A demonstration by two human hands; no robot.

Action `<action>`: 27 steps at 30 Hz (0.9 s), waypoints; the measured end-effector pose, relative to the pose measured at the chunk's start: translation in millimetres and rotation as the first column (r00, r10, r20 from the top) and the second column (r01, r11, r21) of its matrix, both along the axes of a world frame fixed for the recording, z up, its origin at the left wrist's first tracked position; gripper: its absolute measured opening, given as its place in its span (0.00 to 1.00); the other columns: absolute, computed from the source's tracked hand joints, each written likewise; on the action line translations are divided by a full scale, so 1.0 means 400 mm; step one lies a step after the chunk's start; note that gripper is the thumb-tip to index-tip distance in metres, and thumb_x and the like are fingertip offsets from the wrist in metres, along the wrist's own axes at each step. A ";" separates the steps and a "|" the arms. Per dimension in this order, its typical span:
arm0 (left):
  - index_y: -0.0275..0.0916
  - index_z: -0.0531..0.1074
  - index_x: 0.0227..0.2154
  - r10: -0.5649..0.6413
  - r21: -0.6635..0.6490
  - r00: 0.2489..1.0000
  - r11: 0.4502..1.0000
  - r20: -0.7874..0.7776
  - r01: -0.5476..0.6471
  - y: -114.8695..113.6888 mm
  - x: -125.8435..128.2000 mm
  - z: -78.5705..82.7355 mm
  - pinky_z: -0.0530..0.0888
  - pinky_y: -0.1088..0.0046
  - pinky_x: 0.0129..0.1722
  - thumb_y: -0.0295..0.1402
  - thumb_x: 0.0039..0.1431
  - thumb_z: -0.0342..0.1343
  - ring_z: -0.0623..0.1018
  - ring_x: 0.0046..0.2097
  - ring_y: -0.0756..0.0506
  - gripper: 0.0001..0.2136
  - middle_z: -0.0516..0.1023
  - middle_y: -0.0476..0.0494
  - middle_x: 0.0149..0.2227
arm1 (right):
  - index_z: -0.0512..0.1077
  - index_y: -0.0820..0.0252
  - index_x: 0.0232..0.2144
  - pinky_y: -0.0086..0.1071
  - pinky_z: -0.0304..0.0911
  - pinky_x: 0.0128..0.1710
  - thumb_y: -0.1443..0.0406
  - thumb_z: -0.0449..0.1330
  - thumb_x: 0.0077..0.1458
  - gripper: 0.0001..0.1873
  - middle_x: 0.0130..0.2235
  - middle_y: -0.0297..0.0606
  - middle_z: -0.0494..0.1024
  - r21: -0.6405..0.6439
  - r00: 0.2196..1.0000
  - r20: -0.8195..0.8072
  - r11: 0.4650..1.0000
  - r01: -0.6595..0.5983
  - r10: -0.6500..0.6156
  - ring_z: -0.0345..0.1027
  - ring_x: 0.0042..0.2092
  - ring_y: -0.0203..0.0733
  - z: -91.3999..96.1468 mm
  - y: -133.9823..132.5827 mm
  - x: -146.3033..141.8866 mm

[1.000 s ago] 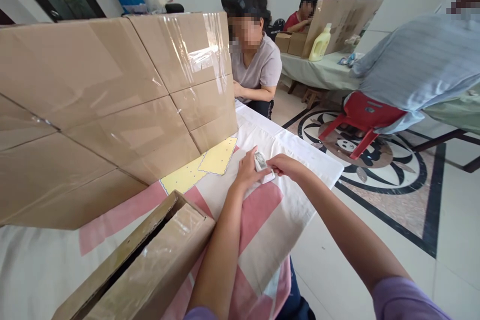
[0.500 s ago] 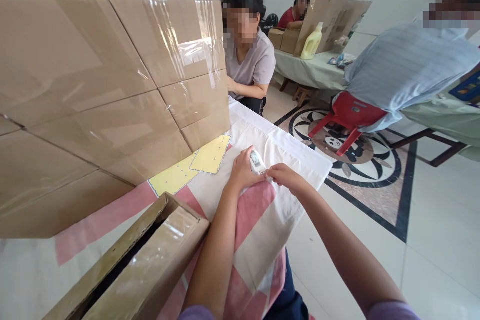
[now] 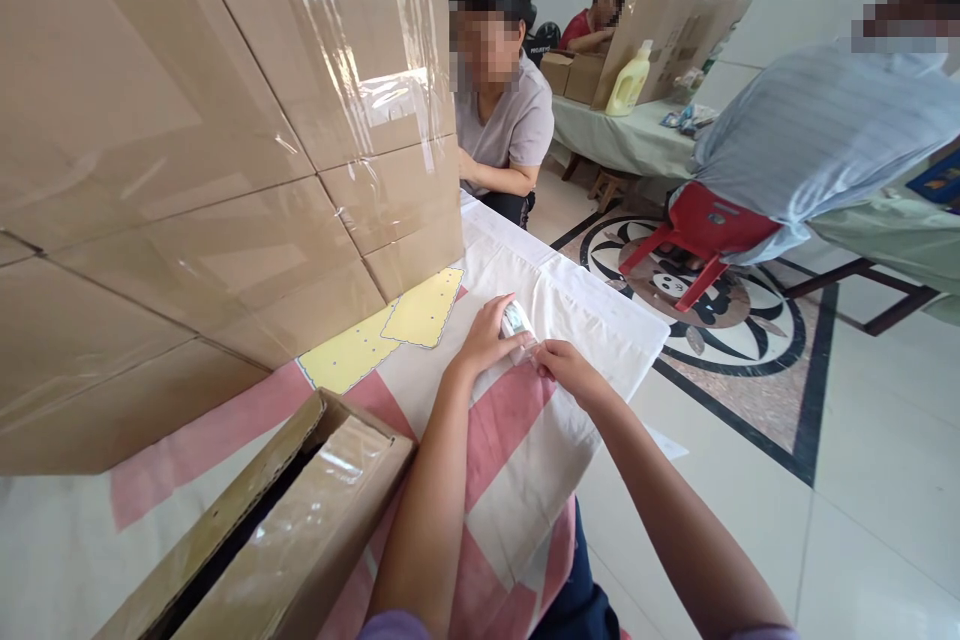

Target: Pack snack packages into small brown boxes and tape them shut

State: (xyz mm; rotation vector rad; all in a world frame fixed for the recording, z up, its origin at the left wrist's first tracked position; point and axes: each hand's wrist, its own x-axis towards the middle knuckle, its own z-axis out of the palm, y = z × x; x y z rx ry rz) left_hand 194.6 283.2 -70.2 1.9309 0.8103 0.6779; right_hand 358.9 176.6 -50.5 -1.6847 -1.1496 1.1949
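A small white object (image 3: 514, 320) with a grey-green patch on its face is held just above the cloth-covered table; its exact kind is too small to tell. My left hand (image 3: 484, 338) wraps around it from the left, fingers curled over the far end and thumb along the near side. At its near right end, my right hand (image 3: 568, 370) is closed in a pinch against it, and the fingertips partly hide that end. Under both hands lies a pink and white checked tablecloth (image 3: 510, 480).
A tall taped cardboard partition (image 3: 225, 120) stands on the left, with yellow dotted sheets (image 3: 424, 308) at its foot. An open narrow cardboard box (image 3: 322, 510) sits beside my left forearm. A person (image 3: 506, 120) is across the table; another sits on a red stool (image 3: 720, 220).
My right hand has turned slightly and its fingers have closed in over the near end of the white object. My left hand keeps its hold. The view has shifted a little.
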 end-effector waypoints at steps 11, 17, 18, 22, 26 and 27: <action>0.45 0.60 0.65 0.066 0.022 0.998 0.998 0.005 -0.066 -0.003 0.015 0.002 0.60 0.56 0.68 0.44 0.63 0.57 0.64 0.68 0.37 0.30 0.63 0.38 0.67 | 0.62 0.55 0.26 0.36 0.57 0.35 0.58 0.53 0.59 0.12 0.28 0.32 0.67 0.258 0.986 0.159 0.966 0.014 -0.057 0.62 0.32 0.41 -0.053 -0.070 -0.028; 0.46 0.58 0.65 0.072 0.053 0.997 0.996 0.016 -0.073 -0.013 0.016 -0.005 0.60 0.55 0.68 0.40 0.52 0.67 0.63 0.67 0.36 0.39 0.63 0.38 0.66 | 0.61 0.55 0.27 0.35 0.57 0.34 0.58 0.51 0.64 0.13 0.29 0.33 0.65 0.414 0.980 0.173 0.910 0.021 -0.101 0.60 0.32 0.41 -0.062 -0.106 -0.046; 0.45 0.58 0.65 0.071 0.060 0.997 0.996 0.019 -0.072 -0.014 0.016 -0.006 0.60 0.55 0.68 0.39 0.51 0.67 0.63 0.67 0.36 0.39 0.62 0.38 0.66 | 0.61 0.55 0.28 0.35 0.57 0.34 0.58 0.51 0.65 0.13 0.29 0.33 0.65 0.431 0.979 0.175 0.902 0.019 -0.104 0.60 0.32 0.40 -0.066 -0.107 -0.047; 0.45 0.57 0.65 0.071 0.080 0.997 0.994 0.025 -0.073 -0.013 0.023 -0.011 0.58 0.54 0.68 0.37 0.50 0.67 0.61 0.69 0.35 0.40 0.60 0.37 0.67 | 0.61 0.56 0.27 0.34 0.57 0.33 0.59 0.51 0.66 0.14 0.29 0.33 0.65 0.476 0.975 0.193 0.879 0.007 -0.112 0.59 0.31 0.39 -0.079 -0.105 -0.045; 0.44 0.57 0.66 0.080 0.089 0.997 0.993 0.016 -0.081 -0.016 0.030 -0.018 0.56 0.53 0.70 0.37 0.49 0.67 0.58 0.70 0.34 0.41 0.58 0.36 0.68 | 0.62 0.56 0.27 0.33 0.58 0.32 0.56 0.51 0.67 0.17 0.28 0.33 0.66 0.492 0.973 0.189 0.870 0.023 -0.132 0.60 0.31 0.39 -0.086 -0.108 -0.044; 0.43 0.56 0.66 0.085 0.083 0.996 0.993 0.008 -0.086 -0.018 0.030 -0.017 0.56 0.52 0.70 0.36 0.48 0.67 0.57 0.71 0.34 0.42 0.57 0.34 0.69 | 0.63 0.56 0.27 0.33 0.59 0.32 0.55 0.52 0.67 0.18 0.28 0.33 0.66 0.494 0.972 0.189 0.869 0.028 -0.139 0.60 0.31 0.40 -0.086 -0.109 -0.045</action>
